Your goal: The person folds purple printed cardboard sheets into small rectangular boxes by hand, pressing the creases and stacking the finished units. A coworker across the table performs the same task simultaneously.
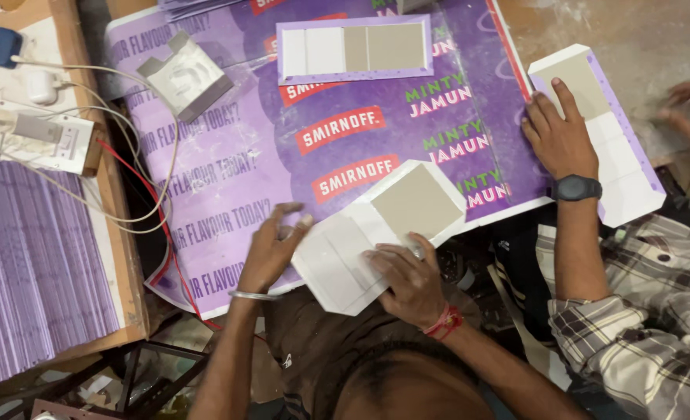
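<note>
Partly under both hands (271, 249), folded card (384, 229).

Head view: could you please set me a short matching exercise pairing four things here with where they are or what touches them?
Things:
1. folded white card panel
2. flat purple-edged panel
3. stack of purple sheets
4. grey tray piece

Places:
A. lying untouched at the top of the purple printed sheet
B. left edge, on the wooden board
C. under the left hand and right hand
D. upper left of the printed sheet, near the white cables

Pairs: 1-C, 2-A, 3-B, 4-D
</note>
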